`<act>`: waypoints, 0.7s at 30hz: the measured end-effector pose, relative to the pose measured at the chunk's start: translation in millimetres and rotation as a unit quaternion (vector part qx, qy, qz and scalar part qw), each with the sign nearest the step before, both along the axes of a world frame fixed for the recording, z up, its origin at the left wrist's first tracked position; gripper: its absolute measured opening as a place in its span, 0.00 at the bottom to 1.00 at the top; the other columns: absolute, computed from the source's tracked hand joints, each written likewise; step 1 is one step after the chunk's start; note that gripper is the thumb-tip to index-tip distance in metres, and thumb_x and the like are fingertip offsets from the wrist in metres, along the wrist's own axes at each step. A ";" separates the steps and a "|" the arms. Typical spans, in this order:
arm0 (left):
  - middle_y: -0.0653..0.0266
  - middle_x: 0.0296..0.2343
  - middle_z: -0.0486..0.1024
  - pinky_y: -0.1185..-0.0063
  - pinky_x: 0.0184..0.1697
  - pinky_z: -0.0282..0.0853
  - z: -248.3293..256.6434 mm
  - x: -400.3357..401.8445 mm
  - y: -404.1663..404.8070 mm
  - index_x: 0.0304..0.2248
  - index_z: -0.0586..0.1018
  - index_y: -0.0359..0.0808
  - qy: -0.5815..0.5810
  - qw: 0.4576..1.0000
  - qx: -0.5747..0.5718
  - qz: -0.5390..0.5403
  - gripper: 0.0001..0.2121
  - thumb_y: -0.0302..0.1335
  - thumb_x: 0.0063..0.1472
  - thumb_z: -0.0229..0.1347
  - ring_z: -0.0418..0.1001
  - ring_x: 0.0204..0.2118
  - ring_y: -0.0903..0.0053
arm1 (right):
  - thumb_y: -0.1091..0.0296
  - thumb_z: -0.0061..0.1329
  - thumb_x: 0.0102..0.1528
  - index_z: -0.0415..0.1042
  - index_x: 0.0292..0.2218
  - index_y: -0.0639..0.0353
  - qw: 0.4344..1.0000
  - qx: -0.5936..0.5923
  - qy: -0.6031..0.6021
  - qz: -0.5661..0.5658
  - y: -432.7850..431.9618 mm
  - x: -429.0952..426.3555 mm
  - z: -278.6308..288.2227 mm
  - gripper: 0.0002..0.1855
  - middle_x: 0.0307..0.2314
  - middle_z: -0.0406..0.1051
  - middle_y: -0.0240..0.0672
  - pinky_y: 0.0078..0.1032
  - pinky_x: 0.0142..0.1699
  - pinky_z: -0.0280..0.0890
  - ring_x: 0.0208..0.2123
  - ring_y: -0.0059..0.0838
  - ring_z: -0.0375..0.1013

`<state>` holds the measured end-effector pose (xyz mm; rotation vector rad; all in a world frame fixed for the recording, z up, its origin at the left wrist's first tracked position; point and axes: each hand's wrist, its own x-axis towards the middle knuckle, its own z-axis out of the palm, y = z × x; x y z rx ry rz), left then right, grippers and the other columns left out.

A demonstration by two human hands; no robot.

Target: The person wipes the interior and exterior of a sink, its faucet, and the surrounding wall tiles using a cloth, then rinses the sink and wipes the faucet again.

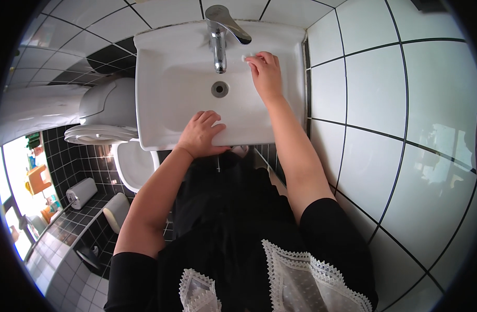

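Note:
A white ceramic washbasin (164, 105) spreads out before me, with a round metal drain (219, 89) in its floor. My left hand (202, 134) rests at the basin's front rim, fingers over the inside and thumb by the edge. It holds nothing. Between the fingertips of my right hand (266, 72) is a small white piece (245, 58), mostly hidden; whether it is tissue or something else I cannot tell. That hand is over the right rear part of the basin, beside the chrome single-lever faucet (219, 46). I see no water coming from the spout.
White wall tiles (371, 89) rise close on the right. Left of the basin stand a grey lidded bin or tank (107, 99) and a white toilet bowl (137, 165). Farther left, a white box-shaped item (81, 193) sits on a black-tiled ledge.

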<state>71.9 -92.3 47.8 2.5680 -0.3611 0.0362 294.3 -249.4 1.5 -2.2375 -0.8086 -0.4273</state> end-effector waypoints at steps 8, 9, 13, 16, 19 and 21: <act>0.63 0.40 0.72 0.67 0.53 0.63 -0.7 0.7 1.1 0.35 0.80 0.42 -0.009 1.000 0.001 -0.001 0.23 0.44 0.40 0.67 0.68 0.50 0.65 | 0.78 0.55 0.47 0.80 0.33 0.46 1.000 -0.016 -0.008 0.020 13.4 4.5 -4.1 0.12 0.31 0.68 0.30 0.33 0.41 0.67 0.36 0.37 0.68; 0.63 0.40 0.72 0.67 0.54 0.63 -0.2 1.2 2.2 0.35 0.80 0.42 -0.006 1.000 0.000 -0.003 0.23 0.44 0.40 0.67 0.68 0.50 0.65 | 0.78 0.55 0.47 0.80 0.33 0.46 0.999 -0.025 0.003 0.045 19.5 4.6 -1.7 0.13 0.30 0.68 0.30 0.33 0.41 0.67 0.36 0.37 0.68; 0.63 0.40 0.72 0.66 0.54 0.62 -2.2 -1.7 2.7 0.36 0.80 0.42 0.003 1.000 0.004 -0.001 0.23 0.45 0.41 0.67 0.68 0.50 0.65 | 0.79 0.55 0.46 0.81 0.33 0.47 0.996 -0.071 0.001 0.062 9.4 12.4 1.4 0.13 0.29 0.67 0.30 0.32 0.41 0.67 0.36 0.37 0.68; 0.63 0.40 0.72 0.66 0.55 0.62 -3.1 -2.1 2.1 0.36 0.80 0.42 -0.006 1.000 0.004 0.002 0.23 0.45 0.41 0.66 0.68 0.50 0.65 | 0.79 0.55 0.46 0.80 0.33 0.46 0.997 -0.060 -0.004 0.043 0.5 11.6 -0.2 0.14 0.29 0.67 0.30 0.33 0.41 0.68 0.36 0.36 0.67; 0.63 0.40 0.72 0.66 0.55 0.62 -1.0 0.4 4.3 0.36 0.80 0.42 0.006 1.000 0.007 -0.003 0.23 0.46 0.41 0.66 0.67 0.51 0.65 | 0.79 0.55 0.45 0.80 0.33 0.46 0.999 -0.044 0.001 0.026 12.5 6.9 0.6 0.15 0.28 0.66 0.30 0.33 0.41 0.68 0.36 0.36 0.67; 0.63 0.40 0.72 0.66 0.55 0.62 -2.2 -0.7 3.9 0.36 0.80 0.43 0.003 1.000 0.007 0.000 0.23 0.46 0.42 0.66 0.67 0.51 0.65 | 0.79 0.55 0.45 0.80 0.33 0.45 0.998 -0.049 0.002 0.042 16.9 7.0 0.8 0.15 0.28 0.66 0.30 0.33 0.41 0.68 0.36 0.36 0.67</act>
